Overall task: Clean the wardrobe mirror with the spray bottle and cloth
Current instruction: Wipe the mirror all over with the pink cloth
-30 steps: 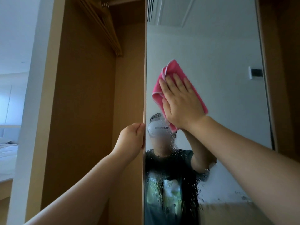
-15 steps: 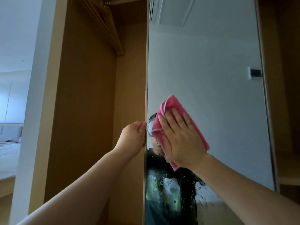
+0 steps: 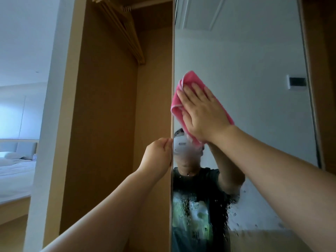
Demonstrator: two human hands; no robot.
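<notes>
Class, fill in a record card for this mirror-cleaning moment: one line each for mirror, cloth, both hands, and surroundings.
mirror: droplets on the lower part
cloth: pink, folded, flat against the glass near its left edge
right hand: fingers straight, pressing the cloth
left hand: grips the mirror's left edge
spray bottle: not in view
surroundings: wooden hangers in wardrobe; bed far left

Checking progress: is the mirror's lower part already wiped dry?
No, spray droplets cover the mirror below the pink cloth under the right hand.

Cool daylight comes from the bedroom (image 3: 16, 124) at left, the wardrobe (image 3: 101, 124) shadowed inside. Straight edges bow near the borders; the mirror (image 3: 254, 60) looks softly grey.
</notes>
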